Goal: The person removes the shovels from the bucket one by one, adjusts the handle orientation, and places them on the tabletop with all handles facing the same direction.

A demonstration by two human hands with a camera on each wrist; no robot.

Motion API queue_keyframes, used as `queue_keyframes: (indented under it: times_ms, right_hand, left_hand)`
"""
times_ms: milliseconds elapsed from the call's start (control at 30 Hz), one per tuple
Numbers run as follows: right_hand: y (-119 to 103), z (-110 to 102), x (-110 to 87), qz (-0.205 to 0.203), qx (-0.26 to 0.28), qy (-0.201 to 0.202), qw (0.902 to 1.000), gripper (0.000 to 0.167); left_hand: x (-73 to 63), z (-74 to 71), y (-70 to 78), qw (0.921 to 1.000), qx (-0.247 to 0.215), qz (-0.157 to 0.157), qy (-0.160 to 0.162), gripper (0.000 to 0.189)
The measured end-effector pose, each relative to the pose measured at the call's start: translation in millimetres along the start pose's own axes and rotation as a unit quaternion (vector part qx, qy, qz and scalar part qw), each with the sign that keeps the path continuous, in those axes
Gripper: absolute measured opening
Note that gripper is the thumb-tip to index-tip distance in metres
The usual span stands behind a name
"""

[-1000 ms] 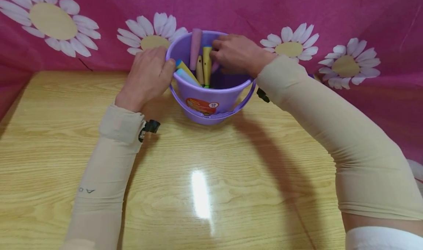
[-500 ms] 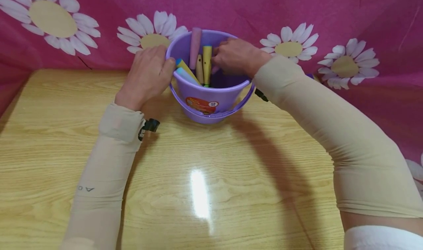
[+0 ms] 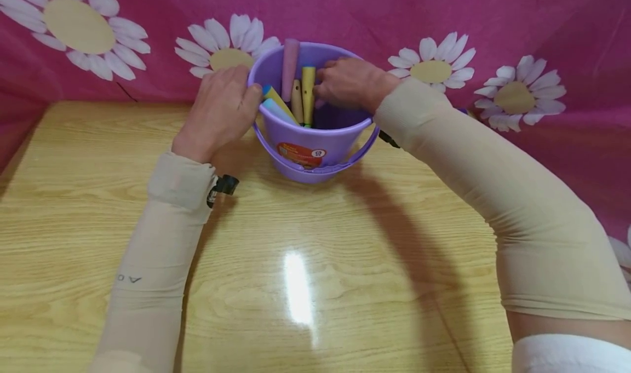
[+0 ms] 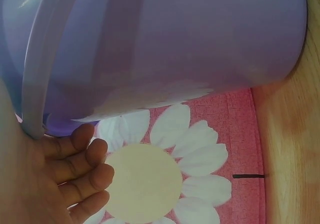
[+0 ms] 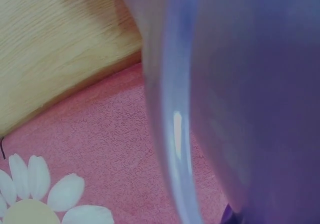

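Observation:
A purple bucket (image 3: 315, 143) with a red label stands on the table, its handle hanging down in front. My left hand (image 3: 217, 110) grips its left rim, the thumb near the edge; in the left wrist view the curled fingers (image 4: 82, 179) lie outside beside the bucket's handle (image 4: 42, 58). My right hand (image 3: 350, 85) reaches over the right rim into the bucket. Its fingertips are hidden, with a bit of pink beneath them. Inside lean a pink stick (image 3: 290, 69), a tan holed handle (image 3: 297, 102), a yellow handle (image 3: 308, 93), a blue-tipped yellow one and a light blue piece (image 3: 278, 112).
The wooden table (image 3: 236, 285) spreads out in front of the bucket. Behind it hangs a magenta cloth (image 3: 335, 11) with white daisies. Something small and blue (image 3: 462, 111) shows partly behind the right forearm.
My right hand has sunk slightly deeper into the bucket and shifted a little left. The left hand stays at the rim, and the visible contents have hardly moved.

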State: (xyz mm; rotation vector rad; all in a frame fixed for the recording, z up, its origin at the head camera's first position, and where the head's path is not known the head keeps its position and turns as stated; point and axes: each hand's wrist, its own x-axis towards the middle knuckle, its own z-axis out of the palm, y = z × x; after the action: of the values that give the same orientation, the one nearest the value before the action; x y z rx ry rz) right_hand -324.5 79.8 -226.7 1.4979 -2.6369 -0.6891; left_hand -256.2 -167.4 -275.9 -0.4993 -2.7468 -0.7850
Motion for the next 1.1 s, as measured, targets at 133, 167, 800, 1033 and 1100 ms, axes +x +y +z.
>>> queue_keyframes:
  times_ms: [133, 167, 800, 1033, 1100]
  right_hand:
    - [1, -2, -4.6, 0.022, -0.030, 0.003, 0.9993, 0.035]
    - [1, -3, -6.6, 0.028, -0.039, 0.002, 0.9988, 0.035]
    - [2, -35, -35.3, 0.070, -0.128, -0.005, 0.9893, 0.028]
    - [8, -47, -52.6, 0.102, -0.143, -0.023, 0.9842, 0.032]
    - [9, -50, -58.4, 0.114, -0.143, -0.027, 0.9827, 0.031]
  left_hand:
    - [1.7, 0.5, 0.8, 1.0000, -0.002, -0.004, -0.005, 0.044]
    - [2.2, 0.6, 1.4, 1.0000, -0.003, -0.003, -0.005, 0.044]
    - [-0.5, -1.2, 4.4, 1.0000, -0.002, -0.002, -0.004, 0.042]
    - [-0.4, -1.9, 4.0, 0.9999, 0.000, -0.009, -0.012, 0.044]
    - [-0.5, -1.8, 4.7, 0.9999, -0.001, -0.010, -0.013, 0.045]
